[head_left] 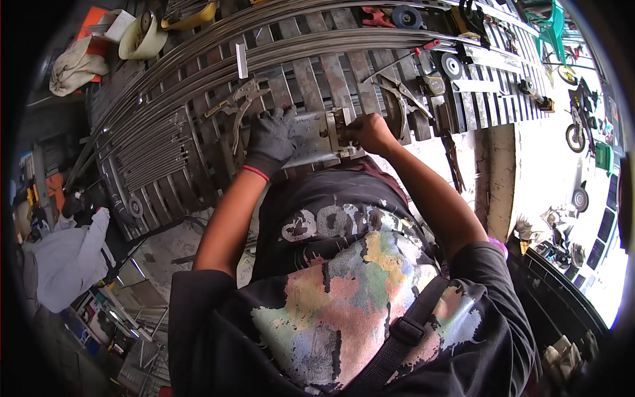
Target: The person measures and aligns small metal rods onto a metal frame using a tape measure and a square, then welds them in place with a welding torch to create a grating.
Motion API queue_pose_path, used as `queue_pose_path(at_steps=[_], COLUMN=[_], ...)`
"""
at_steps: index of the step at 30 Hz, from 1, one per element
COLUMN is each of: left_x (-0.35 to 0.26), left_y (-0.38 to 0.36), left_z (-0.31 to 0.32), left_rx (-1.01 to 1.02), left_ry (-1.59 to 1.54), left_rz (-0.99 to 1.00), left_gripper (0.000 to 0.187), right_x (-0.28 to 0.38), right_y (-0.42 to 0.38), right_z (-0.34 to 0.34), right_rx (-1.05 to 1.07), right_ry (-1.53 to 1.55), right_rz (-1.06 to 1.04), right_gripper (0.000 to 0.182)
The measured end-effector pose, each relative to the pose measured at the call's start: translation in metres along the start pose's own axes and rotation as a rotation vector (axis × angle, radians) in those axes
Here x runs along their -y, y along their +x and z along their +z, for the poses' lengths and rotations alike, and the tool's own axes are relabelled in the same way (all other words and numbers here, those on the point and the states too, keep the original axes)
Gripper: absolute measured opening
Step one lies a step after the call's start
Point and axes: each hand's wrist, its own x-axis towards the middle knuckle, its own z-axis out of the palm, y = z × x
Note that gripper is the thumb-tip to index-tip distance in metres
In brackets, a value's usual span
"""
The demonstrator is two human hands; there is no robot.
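Note:
A flat grey metal plate (309, 140) with handwriting on it lies near the bench's front edge. My left hand (270, 140), in a dark grey glove, grips the plate's left end. Small metal fittings (339, 132) sit along its right end. There my bare right hand (372, 133) has its fingers pinched together against the fittings; what is between them is hidden. Locking pliers (247, 106) lie beyond my left hand, and a second pair of locking pliers (402, 99) lies just past my right hand.
Long thin metal rods (218, 56) run across the slatted bench (311, 79). A tape measure (433, 84), angle grinder disc (452, 65) and red-handled tool (430, 45) lie at the right. Another person in a grey top (73, 261) is at left. A motorcycle (577, 126) stands far right.

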Motion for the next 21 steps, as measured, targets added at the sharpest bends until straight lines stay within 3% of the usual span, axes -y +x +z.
queue_pose_path(at_steps=[3, 6, 10, 13, 16, 17, 20, 21], left_x=[-0.01, -0.014, -0.015, -0.017, 0.012, 0.016, 0.014, 0.009], left_y=[-0.007, -0.018, -0.025, -0.039, -0.061, -0.066, -0.056, -0.054], left_z=[0.004, 0.02, 0.028, 0.012, 0.063, 0.07, 0.066, 0.056], left_rx=[0.089, 0.023, -0.009, 0.061, -0.084, -0.053, -0.034, 0.069], left_ry=[0.001, 0.038, 0.038, 0.055, 0.219, 0.076, 0.26, 0.235], left_rz=[-0.061, -0.062, -0.058, 0.045, 0.239, 0.225, 0.278, 0.248], left_gripper=[0.095, 0.097, 0.097, 0.09, 0.087, 0.086, 0.083, 0.081], right_x=[0.004, 0.002, 0.003, 0.002, 0.002, 0.005, 0.002, 0.003], right_y=[-0.017, -0.023, -0.023, -0.023, -0.027, -0.03, -0.029, -0.031], right_z=[0.002, 0.005, 0.002, 0.002, 0.006, 0.006, 0.009, 0.009], right_rx=[-0.021, -0.143, -0.131, -0.123, -0.171, -0.179, -0.165, -0.163], right_ry=[-0.018, -0.05, -0.177, -0.193, -0.202, -0.202, -0.149, -0.144], right_rz=[0.022, -0.097, -0.139, -0.091, -0.117, -0.108, -0.072, -0.069], right_gripper=[0.021, 0.022, 0.024, 0.025, 0.027, 0.027, 0.026, 0.026])
